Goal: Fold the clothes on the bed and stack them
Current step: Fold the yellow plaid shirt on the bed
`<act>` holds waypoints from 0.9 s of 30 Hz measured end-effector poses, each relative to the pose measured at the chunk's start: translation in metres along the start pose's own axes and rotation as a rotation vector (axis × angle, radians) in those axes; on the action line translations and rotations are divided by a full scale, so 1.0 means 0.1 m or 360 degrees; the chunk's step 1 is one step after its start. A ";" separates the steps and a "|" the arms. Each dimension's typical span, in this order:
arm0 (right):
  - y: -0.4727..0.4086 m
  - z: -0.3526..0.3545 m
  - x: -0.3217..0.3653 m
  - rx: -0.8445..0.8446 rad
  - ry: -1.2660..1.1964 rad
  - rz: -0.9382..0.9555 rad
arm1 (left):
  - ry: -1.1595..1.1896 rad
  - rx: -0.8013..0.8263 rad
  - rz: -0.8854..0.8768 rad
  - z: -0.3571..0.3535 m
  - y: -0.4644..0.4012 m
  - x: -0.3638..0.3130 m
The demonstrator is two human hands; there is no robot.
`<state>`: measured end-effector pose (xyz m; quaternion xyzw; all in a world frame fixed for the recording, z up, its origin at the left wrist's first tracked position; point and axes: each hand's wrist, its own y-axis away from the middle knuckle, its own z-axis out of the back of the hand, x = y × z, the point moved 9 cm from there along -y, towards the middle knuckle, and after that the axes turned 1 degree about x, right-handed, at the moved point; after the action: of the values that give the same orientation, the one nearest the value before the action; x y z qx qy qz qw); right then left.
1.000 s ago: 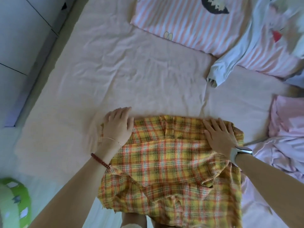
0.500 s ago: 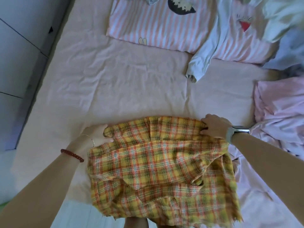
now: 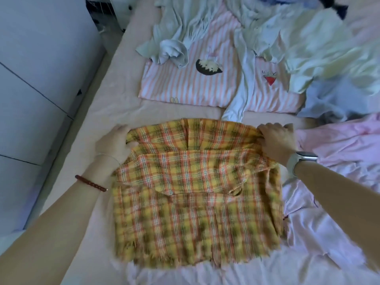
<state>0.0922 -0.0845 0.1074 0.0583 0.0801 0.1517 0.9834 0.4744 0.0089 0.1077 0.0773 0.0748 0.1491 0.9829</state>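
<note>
Plaid garment (image 3: 195, 182): yellow-orange check, lies flat on the bed (image 3: 86, 124), near the front edge; far edge doubled over into a band; near hem frayed.
Left hand (image 3: 115, 145): at the far-left corner of the plaid garment; thumb on top of the cloth, fingers curled around the folded edge, gripping it.
Right hand (image 3: 276, 140): at the far-right corner; fingers curled over the bunched cloth, gripping it.
Left wrist: red bead bracelet (image 3: 91, 183) and a thin bangle (image 3: 107, 156).
Right wrist: watch (image 3: 302, 160), pale strap.
Striped top (image 3: 195, 85): pink and white stripes, spread flat beyond the plaid garment; dark print at its centre, small red print to the right.
Pale blue garment (image 3: 172, 52): crumpled on the far-left part of the striped top.
White sleeve (image 3: 242, 87): runs down across the striped top, its end just beyond the plaid garment's far edge.
Cream garment (image 3: 329, 58): loose heap, far right.
Pink garment (image 3: 339, 145): rumpled, right of the plaid garment, under the right forearm.
Cabinet (image 3: 41, 79): white, left of the bed.
</note>
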 end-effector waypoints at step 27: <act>1.16 -1.50 0.70 0.0243 -0.0231 0.0130 | -0.0127 0.0235 -0.0307 -1.69 0.89 -0.47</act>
<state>0.0988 0.0603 -0.0331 0.1471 0.0176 0.1805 0.9723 0.3757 0.1004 -0.0359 0.1477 0.0535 0.0446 0.9866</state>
